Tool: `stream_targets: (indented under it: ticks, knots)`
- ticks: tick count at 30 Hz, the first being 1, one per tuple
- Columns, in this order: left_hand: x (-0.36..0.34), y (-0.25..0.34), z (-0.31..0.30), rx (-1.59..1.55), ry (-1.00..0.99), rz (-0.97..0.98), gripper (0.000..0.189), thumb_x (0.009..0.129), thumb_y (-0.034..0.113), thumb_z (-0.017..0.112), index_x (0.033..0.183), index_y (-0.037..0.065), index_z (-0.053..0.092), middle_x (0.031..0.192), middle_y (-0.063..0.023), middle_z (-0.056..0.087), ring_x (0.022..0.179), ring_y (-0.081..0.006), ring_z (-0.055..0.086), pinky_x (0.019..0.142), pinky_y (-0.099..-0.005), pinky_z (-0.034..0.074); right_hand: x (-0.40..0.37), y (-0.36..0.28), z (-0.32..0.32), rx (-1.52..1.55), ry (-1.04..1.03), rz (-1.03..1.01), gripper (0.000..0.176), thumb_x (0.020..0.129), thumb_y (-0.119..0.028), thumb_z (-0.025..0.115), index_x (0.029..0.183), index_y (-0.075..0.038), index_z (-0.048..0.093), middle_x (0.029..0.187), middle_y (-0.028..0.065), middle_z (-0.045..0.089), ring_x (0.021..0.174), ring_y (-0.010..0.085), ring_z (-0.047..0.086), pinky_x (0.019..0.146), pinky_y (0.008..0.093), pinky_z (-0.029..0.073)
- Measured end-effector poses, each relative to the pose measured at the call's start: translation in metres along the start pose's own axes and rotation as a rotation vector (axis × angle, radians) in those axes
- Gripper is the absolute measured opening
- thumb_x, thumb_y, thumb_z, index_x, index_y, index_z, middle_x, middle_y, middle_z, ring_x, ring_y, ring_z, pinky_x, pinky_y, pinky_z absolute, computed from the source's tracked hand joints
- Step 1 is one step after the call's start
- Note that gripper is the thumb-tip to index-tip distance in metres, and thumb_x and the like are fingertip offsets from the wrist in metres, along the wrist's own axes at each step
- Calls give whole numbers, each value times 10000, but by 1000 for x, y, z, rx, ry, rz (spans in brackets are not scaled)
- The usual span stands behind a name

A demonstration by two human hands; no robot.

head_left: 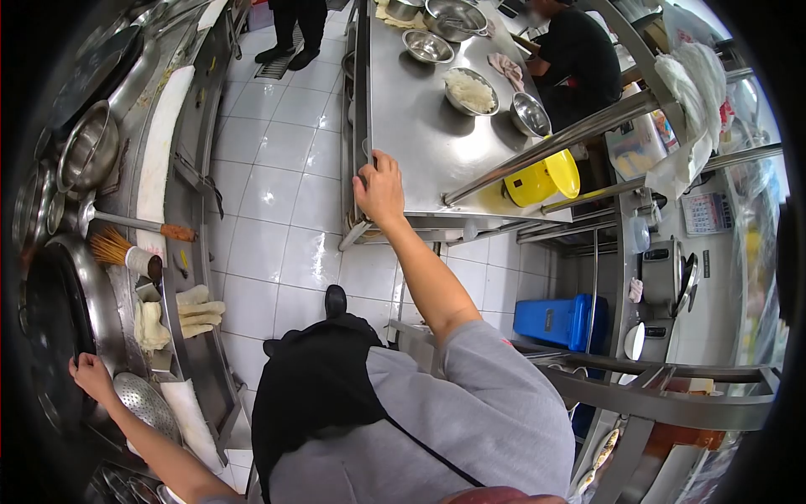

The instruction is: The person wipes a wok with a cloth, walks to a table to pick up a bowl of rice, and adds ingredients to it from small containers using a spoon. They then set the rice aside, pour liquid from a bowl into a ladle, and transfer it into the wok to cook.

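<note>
On the left, the fingers of my left hand (92, 378) close on the rim of a large black wok (52, 315) that sits in a wide metal ring on the stove. A perforated strainer (147, 403) lies just beside that wrist. Ahead of me, my right hand (382, 186) is curled over the near left edge of a steel table (411, 160). Something small and dark shows by its fingertips, too hidden to name. Farther along the table stand a bowl of pale food (470, 91), a pink cloth (506, 70) and several steel bowls, one (428, 46) near the middle.
A bamboo brush (117, 249), a wooden-handled ladle (143, 223) and folded cloths (197, 311) lie along the stove front. A yellow container (544, 178) stands by the table's rail; a blue bin (554, 322) is below right. One person (579, 50) crouches right; another (300, 25) stands ahead.
</note>
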State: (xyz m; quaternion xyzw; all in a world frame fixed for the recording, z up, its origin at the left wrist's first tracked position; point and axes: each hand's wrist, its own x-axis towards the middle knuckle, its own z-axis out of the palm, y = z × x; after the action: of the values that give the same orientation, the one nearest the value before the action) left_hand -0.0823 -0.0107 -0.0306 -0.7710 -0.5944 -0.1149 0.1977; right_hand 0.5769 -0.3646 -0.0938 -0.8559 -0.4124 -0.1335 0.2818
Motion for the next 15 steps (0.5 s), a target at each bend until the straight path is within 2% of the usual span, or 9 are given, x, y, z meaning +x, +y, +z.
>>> stream_targets:
  ticks: [4, 7, 15]
  knots:
    - [-2, -2, 4, 27, 34, 19, 87, 831, 113, 596, 760, 64, 579, 896, -154, 668, 1265, -346, 513, 1005, -485, 417, 0, -1, 0, 2, -7, 6, 163, 765, -127, 734, 871, -19, 674, 1300, 199, 534, 1216, 385, 477, 1014, 471, 412]
    - [-3, -2, 0, -18, -17, 37, 82, 819, 118, 608, 760, 72, 576, 828, -104, 641, 1275, -335, 504, 1016, -495, 401, 1, 0, 0, 0, -12, 12, 168, 766, -130, 735, 878, -20, 677, 1300, 196, 534, 1215, 381, 479, 1013, 469, 412]
    - [-3, 0, 2, -19, -31, 8, 90, 842, 160, 609, 799, 82, 608, 859, -86, 657, 1293, -325, 483, 1038, -489, 379, 0, 1, 1, -14, -15, 8, 175, 770, -135, 737, 898, -27, 686, 1306, 190, 534, 1216, 378, 481, 1010, 467, 414]
